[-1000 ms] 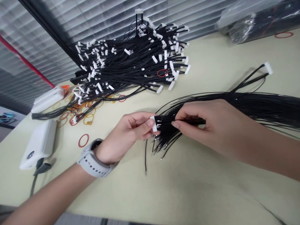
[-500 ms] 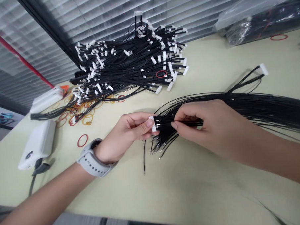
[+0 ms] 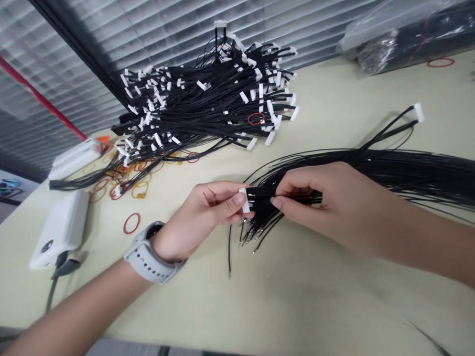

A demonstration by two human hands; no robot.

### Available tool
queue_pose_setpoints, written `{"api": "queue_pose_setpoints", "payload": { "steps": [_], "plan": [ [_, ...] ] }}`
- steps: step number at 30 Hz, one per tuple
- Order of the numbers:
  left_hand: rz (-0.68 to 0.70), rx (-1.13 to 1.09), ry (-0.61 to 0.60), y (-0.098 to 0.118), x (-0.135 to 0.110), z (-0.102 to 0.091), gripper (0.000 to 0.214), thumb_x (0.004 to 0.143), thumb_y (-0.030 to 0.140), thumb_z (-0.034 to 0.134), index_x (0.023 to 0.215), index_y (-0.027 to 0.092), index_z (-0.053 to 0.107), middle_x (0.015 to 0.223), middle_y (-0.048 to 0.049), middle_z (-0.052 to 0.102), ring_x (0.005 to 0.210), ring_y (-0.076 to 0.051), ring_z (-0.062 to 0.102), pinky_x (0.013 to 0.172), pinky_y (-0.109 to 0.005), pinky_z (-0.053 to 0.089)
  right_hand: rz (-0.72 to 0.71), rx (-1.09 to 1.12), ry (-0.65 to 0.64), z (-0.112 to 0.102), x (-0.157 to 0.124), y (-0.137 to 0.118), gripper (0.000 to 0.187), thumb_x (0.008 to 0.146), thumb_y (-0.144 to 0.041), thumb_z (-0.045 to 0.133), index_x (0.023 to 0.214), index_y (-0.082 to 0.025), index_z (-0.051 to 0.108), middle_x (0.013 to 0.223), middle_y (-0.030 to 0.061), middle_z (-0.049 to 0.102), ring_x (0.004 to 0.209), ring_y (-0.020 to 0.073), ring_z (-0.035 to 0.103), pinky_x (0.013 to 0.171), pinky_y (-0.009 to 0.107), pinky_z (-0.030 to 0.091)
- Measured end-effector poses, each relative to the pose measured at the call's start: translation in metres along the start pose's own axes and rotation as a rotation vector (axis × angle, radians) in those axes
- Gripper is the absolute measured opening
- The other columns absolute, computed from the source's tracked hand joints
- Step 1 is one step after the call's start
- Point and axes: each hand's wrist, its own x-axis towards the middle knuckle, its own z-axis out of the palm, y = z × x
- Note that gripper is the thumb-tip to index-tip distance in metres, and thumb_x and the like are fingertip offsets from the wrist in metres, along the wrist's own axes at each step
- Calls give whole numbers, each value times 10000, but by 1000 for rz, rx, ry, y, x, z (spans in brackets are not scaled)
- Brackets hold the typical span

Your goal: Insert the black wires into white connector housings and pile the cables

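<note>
Connector housing (image 3: 245,203) pinched in the left hand, black wires (image 3: 430,172) fed from the right

The white connector housing sits near the middle of the desk (image 3: 306,301), gripped between the thumb and fingers of the left hand (image 3: 207,211), its wire side turned toward the right hand (image 3: 329,203). The right hand has thumb and forefinger closed on a few black wires just short of the housing. Several strands run up to it, and small metal terminals show close to its edge; how many are seated is too small to tell.

The step in hand appears to be fitting crimped wire ends into the housing, judging by the bare terminals (image 3: 256,235) fanned below and the wired connector (image 3: 419,113) lying beyond the right hand. On that reading, the next move calls for a steady left pinch, one terminal lined up squarely with a free slot, and a straight push from close behind it, since thin wire would likely buckle if held farther back.

One stray wire (image 3: 229,254) hangs apart from the fan and could snag. Behind, a heap of connector-ended cables (image 3: 202,101) lies beside scattered rubber bands (image 3: 142,188).
</note>
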Motion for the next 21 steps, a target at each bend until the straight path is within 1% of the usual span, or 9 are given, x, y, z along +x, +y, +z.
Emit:
{"api": "queue_pose_setpoints", "payload": {
  "steps": [4, 10, 13, 17, 21],
  "plan": [
    [13, 23, -1, 1, 0, 0, 173, 782, 187, 635, 943, 158, 692, 723, -23, 672, 621, -62, 583, 527, -126, 445, -17, 16, -26, -1, 1, 0, 184, 783, -267, 512, 643, -193, 604, 554, -57, 552, 474, 49, 426, 420, 192, 293],
    [4, 34, -2, 1, 0, -1, 179, 775, 217, 644, 941, 171, 695, 725, -29, 685, 643, -83, 606, 539, -149, 465, -107, 34, -27, -5, 3, 2, 170, 805, -256, 511, 684, -200, 615, 629, -32, 579, 557, 80, 489, 469, 211, 322],
    [4, 25, 1, 1, 0, -1, 182, 770, 226, 650, 938, 172, 697, 722, -30, 688, 631, -82, 608, 543, -150, 469, -115, 45, -12, -6, 2, 1, 162, 807, -249, 514, 689, -207, 616, 650, -21, 586, 575, 93, 502, 472, 218, 329],
    [14, -12, 6, 2, 1, -1, 167, 765, 202, 657, 922, 170, 703, 707, -22, 686, 611, -65, 602, 535, -124, 460, -126, 63, 2, -6, 0, -2, 154, 807, -240, 518, 693, -214, 617, 658, -24, 586, 578, 92, 502, 472, 216, 335],
    [6, -26, 1, 2, 1, -1, 158, 767, 193, 654, 914, 164, 704, 707, -20, 684, 608, -64, 605, 528, -119, 462, -111, 58, -6, -7, 0, -4, 147, 807, -237, 522, 691, -213, 609, 658, -27, 585, 586, 92, 500, 487, 217, 344]
  ]
}}
